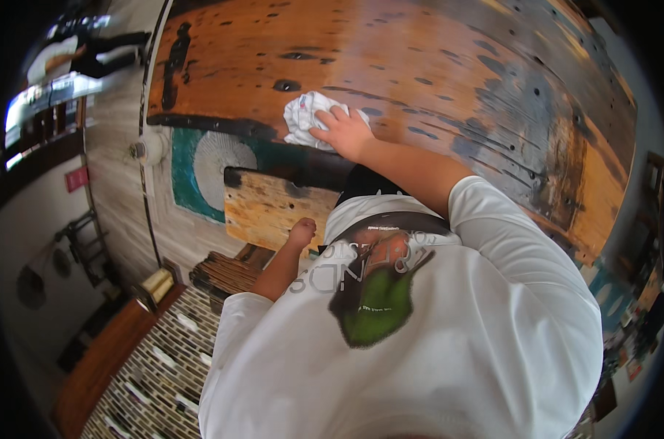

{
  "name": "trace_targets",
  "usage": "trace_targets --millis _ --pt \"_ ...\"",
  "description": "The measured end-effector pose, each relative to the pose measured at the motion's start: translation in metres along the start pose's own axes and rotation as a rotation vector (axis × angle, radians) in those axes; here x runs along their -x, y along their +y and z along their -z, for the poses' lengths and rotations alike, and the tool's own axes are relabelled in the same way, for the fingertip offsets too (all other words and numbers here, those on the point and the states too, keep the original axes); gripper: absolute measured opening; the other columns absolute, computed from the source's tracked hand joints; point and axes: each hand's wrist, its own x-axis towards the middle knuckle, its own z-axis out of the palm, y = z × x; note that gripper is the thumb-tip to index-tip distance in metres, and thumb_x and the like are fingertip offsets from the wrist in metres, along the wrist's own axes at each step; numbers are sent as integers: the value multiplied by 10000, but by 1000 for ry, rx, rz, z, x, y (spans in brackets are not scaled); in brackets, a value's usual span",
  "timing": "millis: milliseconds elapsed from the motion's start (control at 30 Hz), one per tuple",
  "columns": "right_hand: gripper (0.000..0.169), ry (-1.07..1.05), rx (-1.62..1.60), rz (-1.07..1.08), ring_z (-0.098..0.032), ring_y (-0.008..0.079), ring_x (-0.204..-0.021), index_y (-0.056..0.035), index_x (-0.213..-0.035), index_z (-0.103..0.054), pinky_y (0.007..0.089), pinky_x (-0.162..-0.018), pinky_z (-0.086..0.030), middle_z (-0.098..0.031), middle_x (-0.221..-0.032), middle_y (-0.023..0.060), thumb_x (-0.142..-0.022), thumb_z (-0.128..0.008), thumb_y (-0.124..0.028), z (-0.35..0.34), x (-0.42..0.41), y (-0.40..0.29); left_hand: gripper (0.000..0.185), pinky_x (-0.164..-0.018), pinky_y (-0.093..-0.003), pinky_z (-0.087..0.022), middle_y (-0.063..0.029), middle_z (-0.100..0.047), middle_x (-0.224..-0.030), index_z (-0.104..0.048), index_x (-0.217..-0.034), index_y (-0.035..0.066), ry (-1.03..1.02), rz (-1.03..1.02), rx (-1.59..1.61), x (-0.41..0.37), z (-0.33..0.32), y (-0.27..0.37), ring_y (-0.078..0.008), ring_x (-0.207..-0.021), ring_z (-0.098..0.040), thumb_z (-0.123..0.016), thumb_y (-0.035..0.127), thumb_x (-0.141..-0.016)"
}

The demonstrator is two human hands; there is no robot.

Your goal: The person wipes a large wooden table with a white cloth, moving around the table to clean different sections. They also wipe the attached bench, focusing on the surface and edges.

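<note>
My right hand point(345, 131) presses on a crumpled white cloth point(304, 118), fingers spread over its right part. The cloth lies on the near edge of a large wooden table top point(375, 60), whose glossy brown surface has dark knots, holes and grey worn streaks. Lower and to the left, my left hand point(303, 233) hangs with its fingers curled, and no object shows in it. Behind that hand in the picture is a pale wooden seat or board point(277, 206) with dark, burnt-looking corners.
A teal panel with a round grey pattern point(222, 164) lies beyond the seat. Stacked wooden slats point(227, 274) are at my left, near a patterned tile floor point(145, 373). Another person point(85, 55) is at the far upper left. A blurred teal piece of furniture point(611, 291) stands at right.
</note>
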Motion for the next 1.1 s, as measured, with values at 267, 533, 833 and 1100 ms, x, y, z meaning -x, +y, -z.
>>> trace_targets --millis 267,533,833,1100 --pt "330 100 21 -207 -495 287 -1223 -275 -1174 -601 504 -879 -477 -514 -1368 38 -859 -570 -180 85 228 122 188 -565 -314 -486 -22 -666 -896 -641 -1066 117 19 -84 -336 8 -85 159 -149 -728 -628 -558 236 -946" --pt "609 314 314 -1413 -493 370 -1299 -250 -1421 -519 463 -1060 -437 -511 -1433 161 -847 -720 -256 206 661 282 254 -721 -286 -495 -13 -656 -937 -619 -1172 62 -223 -256 -733 27 -274 331 -125 -840 -600 -618 165 -939" --pt "591 387 283 -2576 -429 411 -1338 -333 -1433 -464 617 -999 -445 -469 -1438 140 -864 -607 -405 249 800 349 280 -946 -356 -503 -127 -673 -1135 -645 -1184 49 -230 -726 -915 28 -406 439 -259 -1059 -647 -622 175 -935" --pt "652 564 81 -2903 -478 430 -1296 -279 -1447 -473 530 -1059 -429 -439 -1483 125 -836 -649 -420 262 767 409 542 -1122 -471 -361 -231 -424 -1489 -513 -1379 34 1048 -743 -815 -108 -294 520 -384 -1382 -386 -601 286 -907"
